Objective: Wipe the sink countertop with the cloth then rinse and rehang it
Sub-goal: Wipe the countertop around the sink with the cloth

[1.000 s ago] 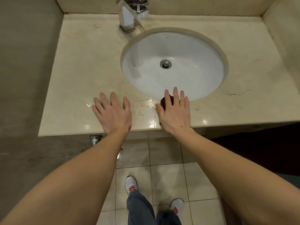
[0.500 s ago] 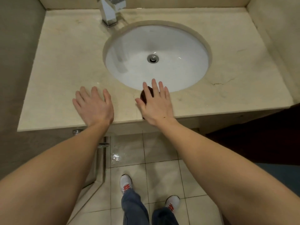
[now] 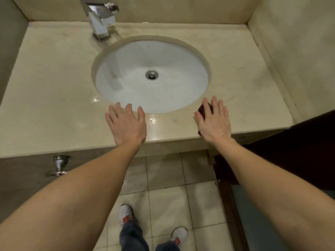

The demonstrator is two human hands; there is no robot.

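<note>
Dark maroon cloth [image 3: 202, 109] at counter [image 3: 54, 91] front edge, right of basin [image 3: 126, 69], under right hand [image 3: 213, 124]; grip flat, fingers [image 3: 214, 105] straight. Left hand [image 3: 126, 125] spread flat on counter. Probably soft, damp, light: gather from exposed edge.

Right hand [image 3: 213, 122] flat on dark cloth [image 3: 202, 109] at countertop [image 3: 54, 105] front edge; left hand [image 3: 126, 124] flat beside sink [image 3: 152, 77].

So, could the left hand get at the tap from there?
Probably yes: the left hand lies flat on the counter, and nothing stands between it and the tap at the back.
</note>
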